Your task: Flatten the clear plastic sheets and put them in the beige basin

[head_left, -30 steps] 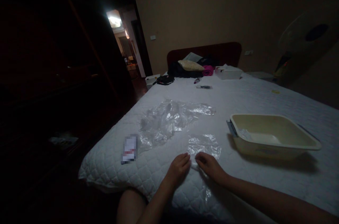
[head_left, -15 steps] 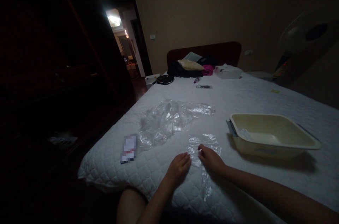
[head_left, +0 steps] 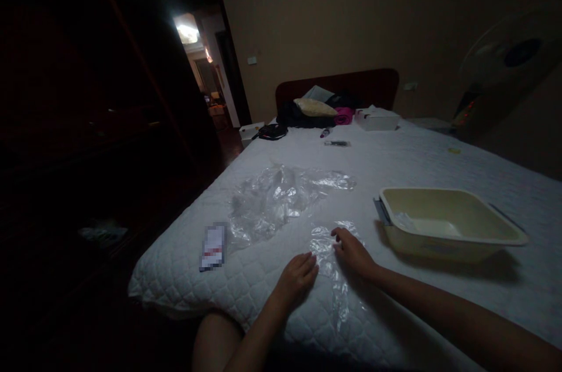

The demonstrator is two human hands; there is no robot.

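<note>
A small clear plastic bag lies flat on the white quilted bed, right in front of me. My left hand rests on the quilt at the bag's left edge, fingers flat and together. My right hand lies on the bag's upper right part, fingers stretched forward and pressing it down. Neither hand grips anything. A larger crumpled clear plastic sheet lies a little further up the bed to the left.
A cream plastic basin stands on the bed to the right. A small card or packet lies near the bed's left corner. Pillows, clothes and a white box sit by the headboard. A fan stands at the far right. My knee shows below.
My right hand has slid forward along the small bag, away from my left hand. The bag now lies stretched out longer toward me. My left hand has barely moved.
</note>
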